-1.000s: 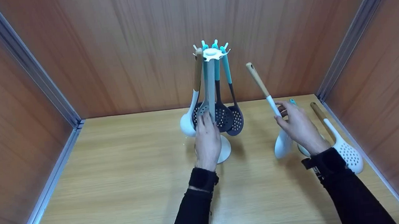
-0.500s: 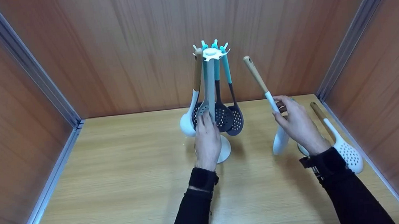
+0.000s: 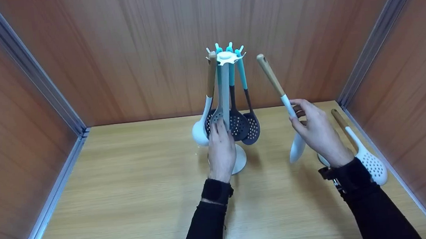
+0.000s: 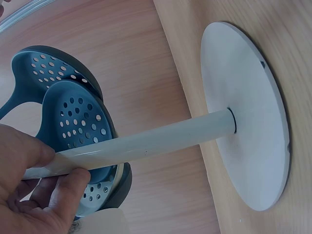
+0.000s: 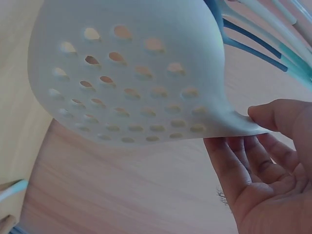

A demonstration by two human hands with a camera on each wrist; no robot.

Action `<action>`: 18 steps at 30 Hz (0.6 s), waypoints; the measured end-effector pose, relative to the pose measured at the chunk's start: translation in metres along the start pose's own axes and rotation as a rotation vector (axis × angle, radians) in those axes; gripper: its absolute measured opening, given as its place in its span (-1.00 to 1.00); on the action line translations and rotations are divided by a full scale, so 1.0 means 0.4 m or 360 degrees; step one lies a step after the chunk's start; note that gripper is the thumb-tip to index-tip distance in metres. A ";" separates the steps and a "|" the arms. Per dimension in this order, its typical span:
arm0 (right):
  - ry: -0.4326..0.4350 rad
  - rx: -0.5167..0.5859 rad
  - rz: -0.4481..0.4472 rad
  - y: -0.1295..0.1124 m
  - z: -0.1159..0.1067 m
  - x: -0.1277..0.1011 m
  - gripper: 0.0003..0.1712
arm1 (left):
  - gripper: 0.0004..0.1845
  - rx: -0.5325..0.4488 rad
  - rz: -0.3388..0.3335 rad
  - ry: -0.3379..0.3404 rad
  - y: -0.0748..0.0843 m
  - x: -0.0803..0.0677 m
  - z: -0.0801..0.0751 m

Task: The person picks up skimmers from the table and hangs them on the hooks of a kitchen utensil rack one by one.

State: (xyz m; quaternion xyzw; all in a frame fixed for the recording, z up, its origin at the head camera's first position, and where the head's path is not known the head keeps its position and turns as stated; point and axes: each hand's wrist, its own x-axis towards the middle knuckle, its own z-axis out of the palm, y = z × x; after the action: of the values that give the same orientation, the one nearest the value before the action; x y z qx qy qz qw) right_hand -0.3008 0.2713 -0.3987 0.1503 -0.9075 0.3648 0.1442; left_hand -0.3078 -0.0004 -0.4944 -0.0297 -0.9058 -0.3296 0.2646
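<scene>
A: My left hand (image 3: 221,150) has its fingers and thumb wrapped round the post of the utensil stand (image 3: 227,94), low down by the dark skimmers (image 4: 73,122). My right hand (image 3: 317,131) pinches the white slotted spoon (image 3: 297,148) at its neck, wooden handle tilted up and left toward the stand, head clear of the counter (image 3: 126,190).

B: How would you carry the step well?

A: I judge a firm hold on the post matters, so the stand doesn't turn, and the handle's end should meet a free hook squarely.

B: Anything changed?

A: Since a second ago the spoon has risen and stands steeper, its tip nearer the stand's top. The left hand and the white skimmer (image 3: 369,163) lying on the counter are as before.
</scene>
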 end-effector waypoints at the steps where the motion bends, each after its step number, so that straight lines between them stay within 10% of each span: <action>1: 0.0001 -0.0004 -0.0004 -0.003 -0.001 -0.001 -0.43 | -0.44 -0.0001 -0.0005 -0.0006 0.000 0.001 0.000; 18: 0.0050 -0.0009 -0.0086 -0.067 -0.014 -0.010 -0.47 | -0.42 0.0016 -0.0020 -0.0011 0.001 -0.001 0.001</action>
State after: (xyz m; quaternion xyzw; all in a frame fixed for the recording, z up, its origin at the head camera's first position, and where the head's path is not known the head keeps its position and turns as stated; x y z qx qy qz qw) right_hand -0.2860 0.2574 -0.3797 0.1687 -0.9017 0.3607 0.1686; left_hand -0.3076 0.0004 -0.4946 -0.0238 -0.9086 -0.3264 0.2596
